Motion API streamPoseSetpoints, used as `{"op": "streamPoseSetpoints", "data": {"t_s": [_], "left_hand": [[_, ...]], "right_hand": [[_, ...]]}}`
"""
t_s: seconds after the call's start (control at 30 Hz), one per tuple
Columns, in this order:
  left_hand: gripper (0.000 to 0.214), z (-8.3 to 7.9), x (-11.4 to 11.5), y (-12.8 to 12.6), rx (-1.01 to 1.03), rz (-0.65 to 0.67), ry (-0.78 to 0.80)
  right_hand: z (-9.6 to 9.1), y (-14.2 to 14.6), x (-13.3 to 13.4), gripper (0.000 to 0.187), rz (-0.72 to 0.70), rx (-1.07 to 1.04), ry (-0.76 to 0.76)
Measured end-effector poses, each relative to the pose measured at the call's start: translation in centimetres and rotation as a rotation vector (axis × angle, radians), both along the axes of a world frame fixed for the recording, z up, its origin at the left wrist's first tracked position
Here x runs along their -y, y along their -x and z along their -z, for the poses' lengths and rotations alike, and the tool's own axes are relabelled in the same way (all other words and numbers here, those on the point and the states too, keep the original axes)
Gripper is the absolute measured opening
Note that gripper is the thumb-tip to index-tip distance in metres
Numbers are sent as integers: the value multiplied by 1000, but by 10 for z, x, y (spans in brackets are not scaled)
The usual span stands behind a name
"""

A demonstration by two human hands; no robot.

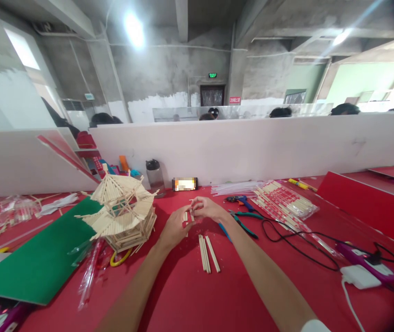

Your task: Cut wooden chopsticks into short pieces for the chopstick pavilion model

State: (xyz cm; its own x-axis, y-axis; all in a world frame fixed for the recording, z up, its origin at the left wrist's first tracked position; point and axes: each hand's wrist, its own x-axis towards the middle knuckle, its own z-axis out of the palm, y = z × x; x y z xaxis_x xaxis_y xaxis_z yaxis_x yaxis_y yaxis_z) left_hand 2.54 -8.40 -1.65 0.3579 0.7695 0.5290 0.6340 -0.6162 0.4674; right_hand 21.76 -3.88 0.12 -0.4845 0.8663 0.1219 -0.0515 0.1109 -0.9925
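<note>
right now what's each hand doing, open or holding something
Left hand: partly closed, holding short wooden pieces.
Right hand: curled at the same pieces; whether it grips any cannot be told.

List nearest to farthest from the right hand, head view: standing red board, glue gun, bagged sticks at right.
From the right hand:
1. Glue gun, to its right
2. Bagged sticks, farther right
3. Standing red board, farthest right

Pliers (244, 226), a glue gun (243, 200) and a stick model (124, 220) mark a craft workshop.
</note>
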Motion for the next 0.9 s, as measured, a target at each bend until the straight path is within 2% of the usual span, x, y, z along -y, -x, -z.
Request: {"op": "streamPoseSetpoints", "data": {"t_s": [0.4,0.9], "left_hand": [[56,1,-2,3,-44,5,-23],[53,0,-1,2,-95,21,-81]], "right_hand": [[2,-1,-1,37,24,27,-21],[5,1,-4,43,26,-19,76]]}}
